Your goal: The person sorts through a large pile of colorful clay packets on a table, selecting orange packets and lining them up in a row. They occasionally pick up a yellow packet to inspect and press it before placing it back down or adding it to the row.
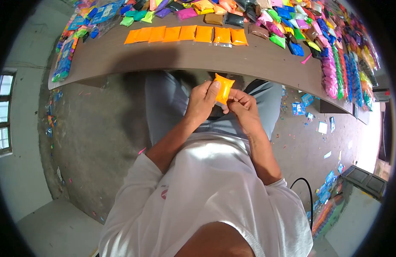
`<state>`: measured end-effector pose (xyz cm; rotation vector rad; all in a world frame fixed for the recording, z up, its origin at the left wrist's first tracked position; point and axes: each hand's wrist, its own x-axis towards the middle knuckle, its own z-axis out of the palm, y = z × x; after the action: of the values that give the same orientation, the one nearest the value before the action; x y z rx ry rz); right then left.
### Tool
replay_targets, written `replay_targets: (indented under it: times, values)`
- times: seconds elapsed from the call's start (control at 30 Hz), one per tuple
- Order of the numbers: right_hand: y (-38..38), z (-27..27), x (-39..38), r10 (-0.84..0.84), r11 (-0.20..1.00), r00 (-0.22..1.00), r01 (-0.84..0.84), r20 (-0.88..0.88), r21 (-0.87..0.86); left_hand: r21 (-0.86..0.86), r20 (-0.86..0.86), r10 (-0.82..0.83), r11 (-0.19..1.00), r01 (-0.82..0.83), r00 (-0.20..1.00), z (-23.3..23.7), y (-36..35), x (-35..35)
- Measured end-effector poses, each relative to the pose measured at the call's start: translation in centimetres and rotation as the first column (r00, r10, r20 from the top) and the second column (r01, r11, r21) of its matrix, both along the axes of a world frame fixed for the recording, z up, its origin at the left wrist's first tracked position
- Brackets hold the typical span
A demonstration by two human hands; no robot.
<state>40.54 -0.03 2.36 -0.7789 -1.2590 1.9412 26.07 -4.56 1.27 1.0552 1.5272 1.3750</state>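
Note:
My left hand [202, 102] grips a small, puffy orange packet [224, 89] above my lap, thumb on its front face. Close against the packet's lower right side is my right hand [246, 110], its fingers curled and pinched at the edge. The exact contact there is partly hidden by the fingers. Beyond my hands, a row of several flat orange packets [171, 34] lies side by side on the brown table [249, 58].
A heap of mixed-colour packets [288, 21] covers the table's back. Long strips of packets [330, 75] hang at the right end, and a bagged stack [66, 58] stands at the left. A pink stick [306, 58] lies on the table. Blue wrappers [298, 108] litter the floor.

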Motion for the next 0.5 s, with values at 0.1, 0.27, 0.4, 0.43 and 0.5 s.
replay_targets:
  times: [0.1,0.27,0.4,0.43,0.5]
  values:
    - [0.0,0.8,0.1,0.026,0.987,0.999,-0.021,0.034,-0.157,-0.009,0.019,0.013,1.000,-0.013,1.000,0.2,0.0,0.0]
    - [0.0,-0.8,0.0,0.058,0.997,0.982,-0.049,0.177,-0.051,0.000,-0.164,0.012,1.000,-0.012,0.986,-0.2,-0.3,0.1]
    - [-0.2,-0.5,-0.1,-0.008,0.996,0.999,0.011,0.034,-0.087,0.018,0.016,0.023,1.000,-0.024,1.000,0.2,-0.2,0.0]
    - [-0.3,-0.1,-0.1,-0.004,0.997,0.996,0.011,0.088,-0.078,-0.017,-0.031,0.016,1.000,-0.016,0.999,0.0,-0.3,-0.2]
    - [-0.2,-0.1,-0.1,-0.004,0.998,0.990,0.014,0.141,-0.067,-0.050,-0.078,0.002,0.999,-0.006,0.997,-0.2,-0.2,-0.2]
